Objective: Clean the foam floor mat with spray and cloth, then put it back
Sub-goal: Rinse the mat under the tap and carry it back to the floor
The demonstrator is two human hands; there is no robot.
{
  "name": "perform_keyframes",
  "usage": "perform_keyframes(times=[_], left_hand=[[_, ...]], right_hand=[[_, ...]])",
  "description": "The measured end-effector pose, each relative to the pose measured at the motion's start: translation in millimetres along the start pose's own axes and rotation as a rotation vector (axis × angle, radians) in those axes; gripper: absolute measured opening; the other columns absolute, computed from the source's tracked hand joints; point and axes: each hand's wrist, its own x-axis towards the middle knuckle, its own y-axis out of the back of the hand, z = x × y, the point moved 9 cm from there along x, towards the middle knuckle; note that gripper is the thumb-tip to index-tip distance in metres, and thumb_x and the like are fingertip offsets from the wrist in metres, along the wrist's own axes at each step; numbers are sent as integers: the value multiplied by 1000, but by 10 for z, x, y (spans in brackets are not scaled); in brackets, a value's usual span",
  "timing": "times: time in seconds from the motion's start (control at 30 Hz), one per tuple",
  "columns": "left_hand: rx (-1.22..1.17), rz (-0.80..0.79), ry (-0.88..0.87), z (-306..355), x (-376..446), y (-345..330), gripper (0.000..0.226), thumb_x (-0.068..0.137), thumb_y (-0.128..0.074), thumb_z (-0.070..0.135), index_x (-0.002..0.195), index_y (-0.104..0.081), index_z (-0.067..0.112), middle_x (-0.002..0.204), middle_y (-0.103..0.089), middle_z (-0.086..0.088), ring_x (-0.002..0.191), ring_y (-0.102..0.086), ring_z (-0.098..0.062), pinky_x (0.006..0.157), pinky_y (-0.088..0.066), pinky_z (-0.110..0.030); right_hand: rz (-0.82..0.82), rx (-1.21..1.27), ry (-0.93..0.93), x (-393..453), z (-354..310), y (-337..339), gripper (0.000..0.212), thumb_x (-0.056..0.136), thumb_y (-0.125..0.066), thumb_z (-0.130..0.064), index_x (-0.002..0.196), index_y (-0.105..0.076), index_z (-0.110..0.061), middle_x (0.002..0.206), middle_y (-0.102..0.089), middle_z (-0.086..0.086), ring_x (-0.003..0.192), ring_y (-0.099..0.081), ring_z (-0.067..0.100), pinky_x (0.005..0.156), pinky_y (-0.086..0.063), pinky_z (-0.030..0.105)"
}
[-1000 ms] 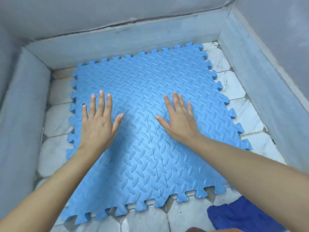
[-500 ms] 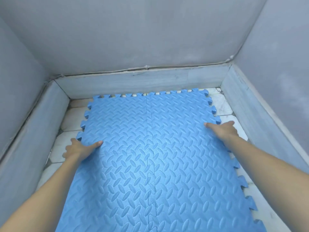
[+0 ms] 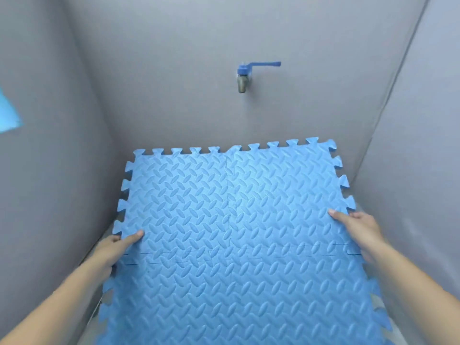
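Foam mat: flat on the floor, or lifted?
Lifted. The foam mat tilts up, its far edge against the back wall below the tap; the left hand and right hand grip its side edges.

Blue interlocking foam mat (image 3: 236,245), diamond-plate texture, tilted up, far edge raised.

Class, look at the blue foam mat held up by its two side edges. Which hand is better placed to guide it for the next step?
Neither alone, probably. The left hand and right hand each grip a side edge of the foam mat, thumbs on top, so moving it likely needs both.
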Motion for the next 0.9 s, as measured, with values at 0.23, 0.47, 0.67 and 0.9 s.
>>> perform_keyframes(times=[0.23, 0.47, 0.67, 0.9], left_hand=[[-22, 66, -81, 1154, 130, 108, 90, 69, -80, 48, 137, -43, 1, 139, -49, -13, 118, -54, -35, 96, -48, -45], [24, 50, -3, 1473, 384, -82, 85, 79, -74, 39, 144, -31, 3, 152, -32, -14, 133, -39, -36, 104, -42, -47], [-43, 3, -30, 1458, 518, -221, 92, 78, -73, 46, 148, -26, 10, 153, -31, -9, 133, -41, -34, 107, -40, -49], [-137, -9, -118, 1355, 491, -230, 91, 73, -71, 58, 144, -32, 15, 146, -40, -7, 129, -44, -32, 105, -39, -51]], right_hand=[[79, 82, 155, 303, -873, -24, 28, 85, -72, -33, 87, -52, -13, 88, -56, 4, 82, -51, 22, 77, -37, 32], [43, 83, 60, 730, -817, -196, 39, 80, -73, -44, 98, -54, -15, 83, -61, 1, 87, -62, 28, 88, -52, 45], [26, 12, 20, 1121, -640, -228, 59, 54, -77, -65, 89, -58, -21, 100, -71, 2, 91, -69, 28, 87, -56, 50], [92, -231, -31, 791, -983, -169, 81, 70, -66, -64, 127, -55, -8, 127, -61, 13, 111, -60, 34, 96, -50, 47]])
